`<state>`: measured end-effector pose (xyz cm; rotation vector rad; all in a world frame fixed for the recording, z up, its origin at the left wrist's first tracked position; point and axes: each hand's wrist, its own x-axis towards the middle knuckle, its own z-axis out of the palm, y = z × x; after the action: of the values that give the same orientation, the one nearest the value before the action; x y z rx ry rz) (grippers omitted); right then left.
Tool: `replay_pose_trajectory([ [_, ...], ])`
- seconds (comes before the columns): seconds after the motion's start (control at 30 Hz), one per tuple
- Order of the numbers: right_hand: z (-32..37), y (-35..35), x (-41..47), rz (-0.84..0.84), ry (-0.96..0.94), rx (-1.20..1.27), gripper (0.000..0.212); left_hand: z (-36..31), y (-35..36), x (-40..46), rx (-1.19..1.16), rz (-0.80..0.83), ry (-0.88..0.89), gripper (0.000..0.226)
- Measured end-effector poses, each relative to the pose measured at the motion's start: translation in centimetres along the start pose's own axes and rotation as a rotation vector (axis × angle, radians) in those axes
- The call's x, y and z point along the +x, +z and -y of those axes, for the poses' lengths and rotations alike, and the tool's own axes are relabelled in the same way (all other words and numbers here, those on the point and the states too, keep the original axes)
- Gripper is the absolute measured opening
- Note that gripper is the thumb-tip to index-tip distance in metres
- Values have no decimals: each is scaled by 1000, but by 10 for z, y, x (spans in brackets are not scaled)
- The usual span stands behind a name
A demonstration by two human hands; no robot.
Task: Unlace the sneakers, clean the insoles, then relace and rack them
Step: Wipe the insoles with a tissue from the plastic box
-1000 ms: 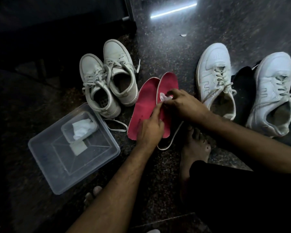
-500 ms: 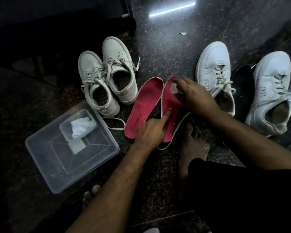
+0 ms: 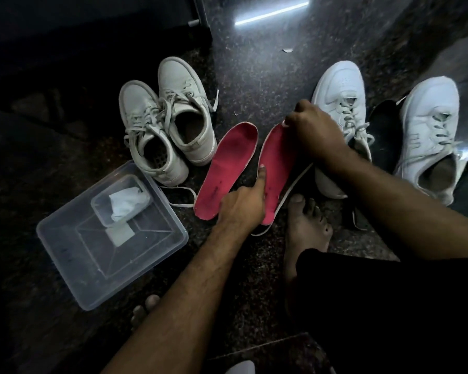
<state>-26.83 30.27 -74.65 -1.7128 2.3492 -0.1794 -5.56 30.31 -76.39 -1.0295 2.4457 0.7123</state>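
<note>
Two red insoles lie side by side on the dark floor, the left insole (image 3: 229,166) flat and the right insole (image 3: 277,163) under both hands. My left hand (image 3: 243,205) rests on the right insole's heel end, its index finger pointing up along the inner edge. My right hand (image 3: 315,133) is curled over the insole's toe end, pinching a small white wipe (image 3: 284,123) that barely shows. A grey pair of sneakers (image 3: 168,130) stands to the left, a white pair (image 3: 341,103) to the right. A loose white lace (image 3: 287,195) runs along the right insole.
A clear plastic tub (image 3: 65,241) at the lower left holds a smaller tub with a crumpled white wipe (image 3: 127,202). A black insole (image 3: 384,130) lies between the white sneakers. My bare foot (image 3: 305,225) rests just right of the insoles. Dark furniture fills the upper left.
My right hand has slid with the wipe up the right insole from its middle to the toe end. My left hand has shifted down to the heel end.
</note>
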Motion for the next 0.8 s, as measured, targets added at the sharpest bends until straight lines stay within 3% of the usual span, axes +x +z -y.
replay_pose_trajectory([
  [0.1, 5, -3, 3, -5, -264, 23, 18, -1, 1, -2, -16, -9, -17, 63],
  [0.17, 19, 5, -6, 189, -543, -5, 20, -2, 1, -4, -29, -7, -30, 51],
  [0.2, 23, 8, -8, 257, -582, -17, 22, -2, 1, -4, -23, -11, -28, 50],
  [0.37, 6, 4, 18, 104, -102, -11, 28, -2, 6, -2, -5, -50, -20, 69],
  [0.47, 17, 2, -1, 107, -266, 18, 31, -3, 4, -5, -84, -67, -38, 65],
  [0.53, 31, 8, -27, 265, -450, 64, 46, -1, 7, -5, -189, -92, -92, 59],
  [0.6, 34, 11, -37, 307, -487, 6, 56, 3, 9, -2, -303, -97, -134, 55],
  [0.7, 27, 11, -15, 201, -230, -7, 27, 4, 11, 1, -380, -79, -117, 55],
  [0.8, 16, 6, -4, 116, -6, -17, 22, 4, 10, -2, -403, -94, -107, 59],
])
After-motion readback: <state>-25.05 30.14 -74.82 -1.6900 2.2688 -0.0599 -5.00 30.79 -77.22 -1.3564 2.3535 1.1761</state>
